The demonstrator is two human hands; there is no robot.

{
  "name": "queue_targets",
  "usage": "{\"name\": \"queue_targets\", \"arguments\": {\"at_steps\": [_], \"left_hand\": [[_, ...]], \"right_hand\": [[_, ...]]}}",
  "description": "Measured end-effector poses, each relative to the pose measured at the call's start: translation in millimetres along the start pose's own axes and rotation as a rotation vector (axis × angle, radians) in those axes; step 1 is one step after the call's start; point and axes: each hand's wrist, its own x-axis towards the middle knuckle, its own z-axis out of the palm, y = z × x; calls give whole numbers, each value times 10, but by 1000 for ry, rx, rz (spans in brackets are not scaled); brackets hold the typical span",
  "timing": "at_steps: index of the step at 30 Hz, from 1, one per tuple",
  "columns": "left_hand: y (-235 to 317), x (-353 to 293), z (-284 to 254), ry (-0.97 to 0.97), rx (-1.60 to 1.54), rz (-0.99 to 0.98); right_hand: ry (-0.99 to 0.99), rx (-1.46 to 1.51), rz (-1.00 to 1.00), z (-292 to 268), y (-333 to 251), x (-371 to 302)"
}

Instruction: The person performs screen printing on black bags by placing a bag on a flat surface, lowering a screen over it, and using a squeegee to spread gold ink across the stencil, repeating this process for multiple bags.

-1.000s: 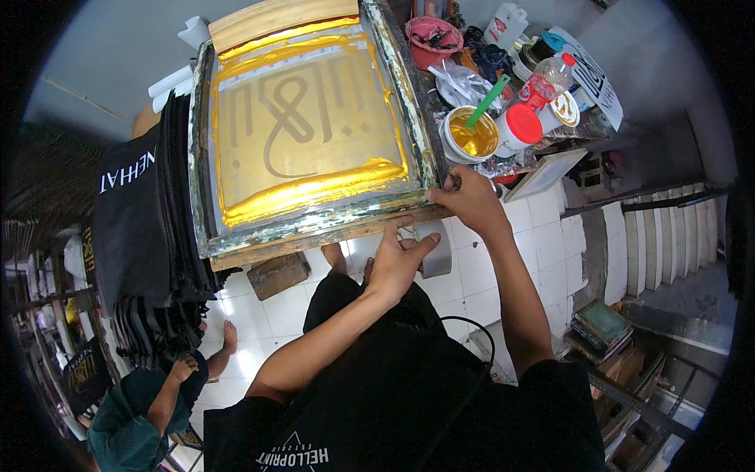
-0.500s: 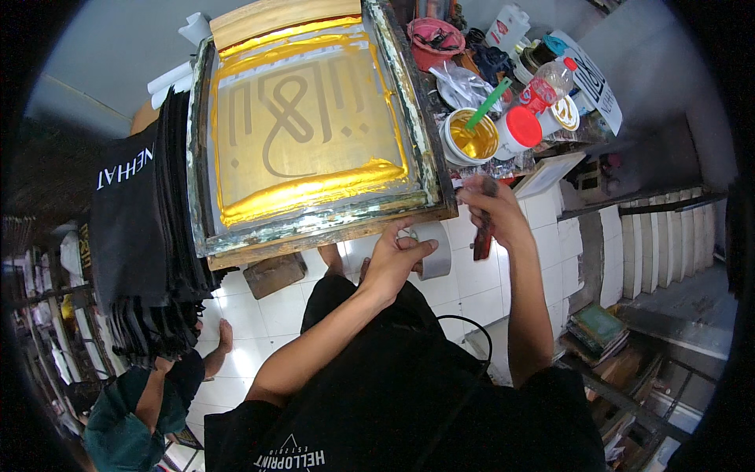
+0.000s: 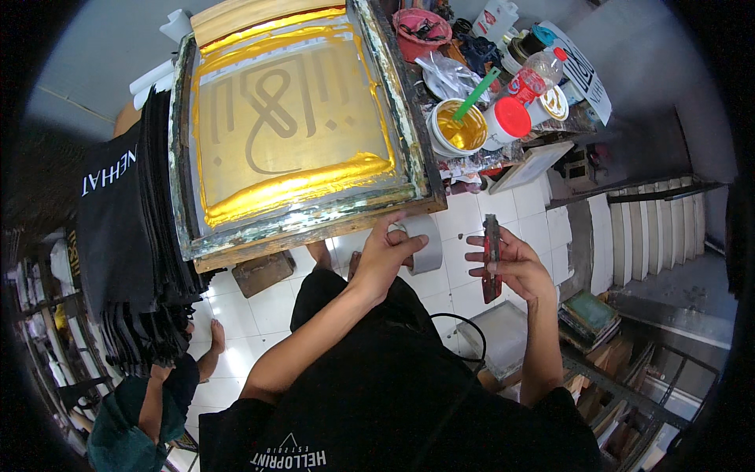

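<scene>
My left hand (image 3: pixel 381 261) is closed on a roll of grey tape (image 3: pixel 428 247), just below the near edge of a wooden screen-printing frame (image 3: pixel 311 214). To the right of it, apart from the frame, my right hand (image 3: pixel 525 270) grips a red and dark cutter knife (image 3: pixel 492 263) between thumb and fingers. The knife stands nearly upright; whether its blade is out, I cannot tell. Golden-yellow ink (image 3: pixel 307 187) lies in a thick band along the near side of the mesh, which carries a looping design. A wooden squeegee (image 3: pixel 267 22) rests at the far end.
Right of the frame stand an ink tub (image 3: pixel 437 132) with a green stirrer (image 3: pixel 476 94), a red-lidded jar (image 3: pixel 511 118) and a plastic bottle (image 3: pixel 543 72). Black printed fabric pieces (image 3: pixel 118 228) hang at the left. Another person (image 3: pixel 134 417) is at the lower left.
My right hand has moved down and away from the frame's near right corner, turning the knife more upright. My left hand keeps the tape roll beneath the frame. The view has shifted slightly.
</scene>
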Motion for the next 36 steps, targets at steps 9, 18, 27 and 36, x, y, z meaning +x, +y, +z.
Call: {"name": "queue_targets", "arguments": {"at_steps": [9,18,27,36], "left_hand": [[-68,-26,-13,-18,-15,63],[-1,-38,-18,-6,-26,55],[52,-39,34,17,12,55],[458,-117,7,23,516,-84]], "right_hand": [[176,-1189,-349,400,-305,91],[-49,-1976,-759,627,-632,225],[-46,-2156,-499,615,-833,261],[148,-651,-140,23,-537,125]]}}
